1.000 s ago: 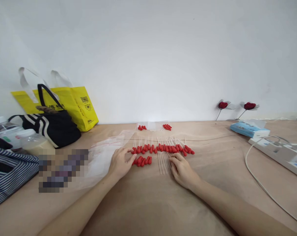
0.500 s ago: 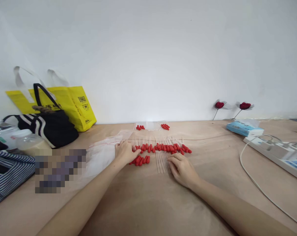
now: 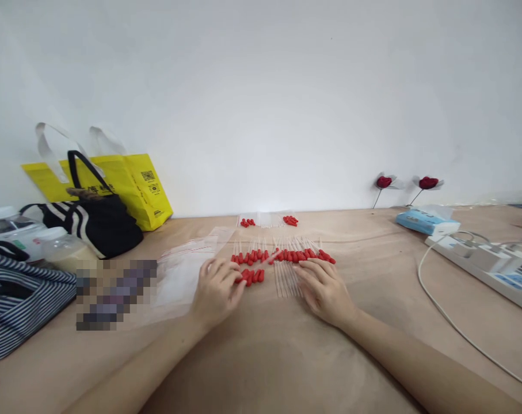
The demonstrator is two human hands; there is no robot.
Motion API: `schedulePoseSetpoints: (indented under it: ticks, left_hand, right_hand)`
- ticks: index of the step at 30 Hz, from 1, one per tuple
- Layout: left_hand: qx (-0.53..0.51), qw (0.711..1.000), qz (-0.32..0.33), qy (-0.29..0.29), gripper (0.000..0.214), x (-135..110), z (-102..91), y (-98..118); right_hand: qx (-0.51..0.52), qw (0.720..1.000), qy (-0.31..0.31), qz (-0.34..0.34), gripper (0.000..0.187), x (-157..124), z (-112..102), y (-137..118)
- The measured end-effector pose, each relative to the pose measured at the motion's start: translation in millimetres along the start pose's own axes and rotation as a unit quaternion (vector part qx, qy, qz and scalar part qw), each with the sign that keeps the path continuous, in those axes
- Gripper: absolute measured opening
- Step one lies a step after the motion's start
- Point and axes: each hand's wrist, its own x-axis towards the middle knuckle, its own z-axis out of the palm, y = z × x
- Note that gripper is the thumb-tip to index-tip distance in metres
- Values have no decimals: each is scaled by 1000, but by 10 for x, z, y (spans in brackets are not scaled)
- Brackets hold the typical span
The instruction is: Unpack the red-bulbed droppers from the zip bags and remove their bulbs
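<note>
A row of thin clear droppers with red bulbs (image 3: 286,256) lies across the middle of the tan table (image 3: 265,356). A smaller cluster of red-bulb droppers (image 3: 252,277) lies just in front of the row, at its left end. My left hand (image 3: 216,290) rests on the table with fingers loosely spread, the tips touching that cluster. My right hand (image 3: 323,287) lies flat, fingers stretched over the clear dropper stems (image 3: 285,283), with its fingertips at the red row. Neither hand grips anything. Clear zip bags (image 3: 185,270) lie left of my left hand.
Another bag of red-bulb droppers (image 3: 269,220) lies by the wall. At left are a yellow bag (image 3: 133,184), a black striped bag (image 3: 94,224), striped fabric (image 3: 19,299) and bottles (image 3: 60,247). At right are a blue tissue pack (image 3: 425,221), a power strip (image 3: 487,259) and a white cable (image 3: 437,307).
My left hand drew back from the left end of the red row to the small cluster in front. My right hand slid slightly forward until its fingertips reached the row.
</note>
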Motion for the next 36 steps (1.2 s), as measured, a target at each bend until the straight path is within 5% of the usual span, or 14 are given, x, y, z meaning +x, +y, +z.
schedulePoseSetpoints:
  ticks: [6,36]
  left_hand:
    - [-70,991,110,27,11,-77,155,269]
    - [-132,984,110,54,17,-72,369,366]
  right_hand:
    - [-34,994,-36,-94,29,25,-2,-75]
    - [28,989,8,-142,20,59,176,-132]
